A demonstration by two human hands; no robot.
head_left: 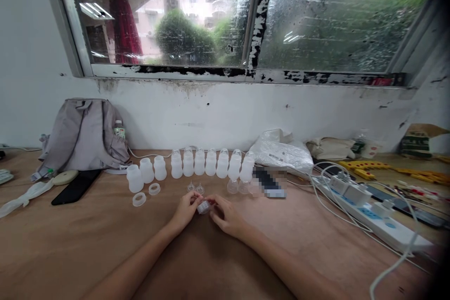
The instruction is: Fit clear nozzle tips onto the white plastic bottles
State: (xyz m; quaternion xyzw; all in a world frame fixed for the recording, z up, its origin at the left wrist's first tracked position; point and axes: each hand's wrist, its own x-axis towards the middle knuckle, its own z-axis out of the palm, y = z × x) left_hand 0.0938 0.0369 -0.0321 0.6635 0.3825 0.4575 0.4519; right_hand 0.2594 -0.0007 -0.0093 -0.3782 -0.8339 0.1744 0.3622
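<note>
The left hand point(183, 213) seems to pinch a small, pale plastic piece point(203, 207) in its fingertips. The right hand point(228, 216) curls by the piece's other side, but I can't tell if it squeezes. A loose pinch could let it slip and bump the clear bottle nipples point(199, 189) just past the fingers.

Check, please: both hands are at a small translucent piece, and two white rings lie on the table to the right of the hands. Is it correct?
Wrong side: the head view shows the two white rings on the table to the left, not right, of the left hand and right hand. Both hands are at the small translucent piece.
</note>
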